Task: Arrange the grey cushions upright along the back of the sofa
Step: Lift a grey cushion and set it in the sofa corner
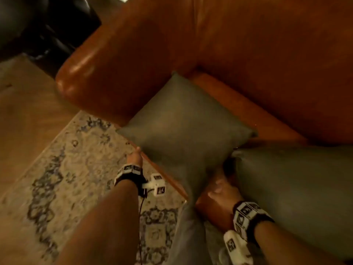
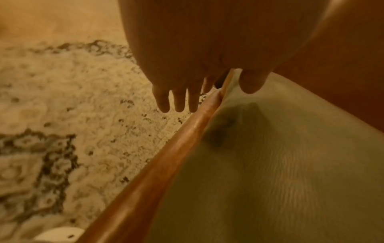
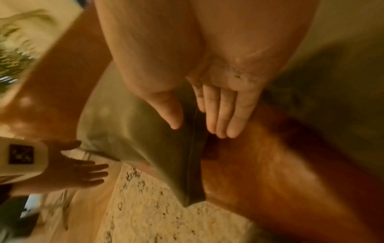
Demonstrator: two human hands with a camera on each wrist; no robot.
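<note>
Head view showed one grey cushion lying flat on the seat of the brown leather sofa, its near corner hanging over the front edge above the patterned rug. A second grey cushion lay flat to its right. The left hand was at the first cushion's near-left edge, fingers straight, thumb resting on the fabric. The right hand sat at the near corner with thumb and fingers apart on either side of the seam; I could not tell whether they touched it. To do this step well, it seemed best to take both near edges firmly, tip the cushion up, and seat its lower edge into the crease against the backrest.
</note>
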